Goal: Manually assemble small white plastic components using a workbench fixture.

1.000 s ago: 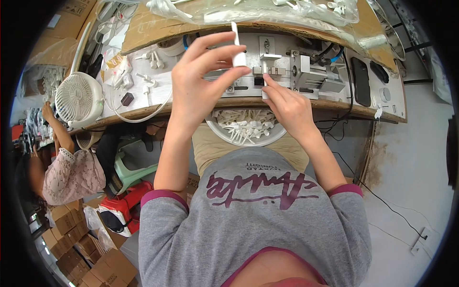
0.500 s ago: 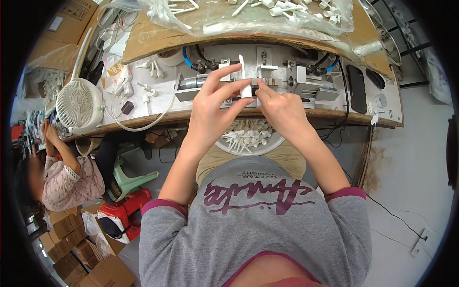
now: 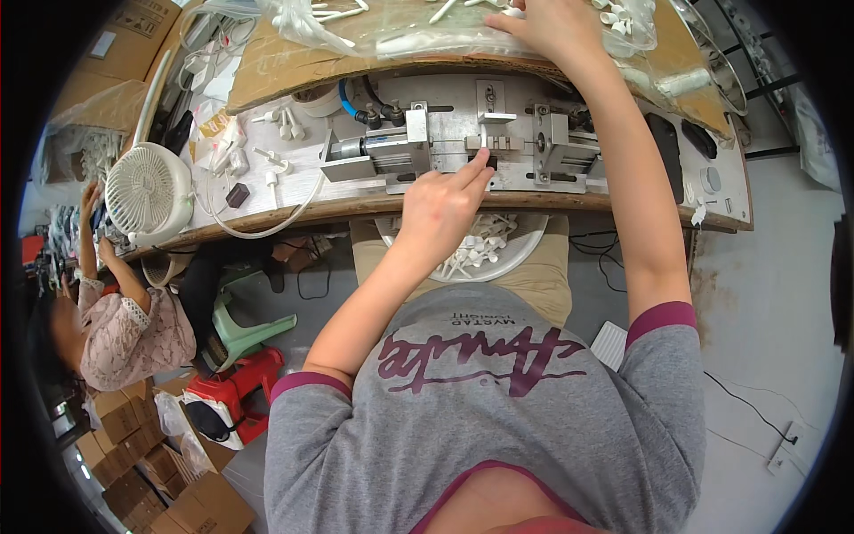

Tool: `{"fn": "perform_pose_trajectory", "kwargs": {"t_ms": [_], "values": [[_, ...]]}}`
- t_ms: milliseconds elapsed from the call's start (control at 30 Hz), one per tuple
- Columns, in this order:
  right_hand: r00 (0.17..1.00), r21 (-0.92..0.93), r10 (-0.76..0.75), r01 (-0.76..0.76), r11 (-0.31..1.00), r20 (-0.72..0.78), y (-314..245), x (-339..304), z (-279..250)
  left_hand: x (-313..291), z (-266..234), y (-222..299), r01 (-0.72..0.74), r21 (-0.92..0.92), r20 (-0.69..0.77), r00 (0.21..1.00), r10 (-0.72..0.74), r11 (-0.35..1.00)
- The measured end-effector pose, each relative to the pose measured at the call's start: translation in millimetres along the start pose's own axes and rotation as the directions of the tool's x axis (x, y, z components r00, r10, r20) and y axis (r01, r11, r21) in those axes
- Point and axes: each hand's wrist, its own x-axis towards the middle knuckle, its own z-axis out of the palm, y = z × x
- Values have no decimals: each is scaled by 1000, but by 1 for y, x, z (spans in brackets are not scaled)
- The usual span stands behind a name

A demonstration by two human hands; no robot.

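Whereas the left hand [image 3: 443, 209] and right hand [image 3: 560, 31] met over the metal fixture [image 3: 495, 117] half a second ago, they now stand well apart. On the near side, the left fingertips are at the small block [image 3: 511, 143] mid-fixture, just beside a short white piece [image 3: 484, 140] placed there; whether they pinch it cannot be determined. The white rod then held upright in that hand is no longer visible. Farther off, the right hand has crossed the counter [image 3: 301, 148] and reaches among loose white parts [image 3: 614, 16]; its hold cannot be confirmed. Judged on this evidence, work has divided, one hand attending the fixture, the other at the stock. Regarding containers, a pale basin [image 3: 531, 247] below the counter's edge holds heaped white pieces [image 3: 487, 240], partly hidden by the left hand; beyond the fixture, a clear plastic bag [image 3: 427, 43] on brown cardboard [image 3: 294, 76] carries the loose parts.
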Motion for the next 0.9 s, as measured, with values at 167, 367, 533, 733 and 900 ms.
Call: {"fn": "perform_pose_trajectory", "kwargs": {"t_ms": [167,367,533,733,900], "values": [[993,327,-56,86,941,-100,2,-21,-2,8,2,-2,8,43,80,997,-11,999],[990,721,4,98,686,-139,-2,-87,-28,12,-1,-1,27,-2,112,993,-26,1000],[953,634,-151,289,718,-264,-7,-158,-12,23,-27,-9,140,-212,177,979,-103,967],[921,364,-330,386,848,-209,-13,-209,23,114,-88,-37,210,-275,-185,946,-266,938],[936,256,-351,346,903,-30,-29,-206,41,178,-42,-90,191,214,-315,942,-118,958]]}}
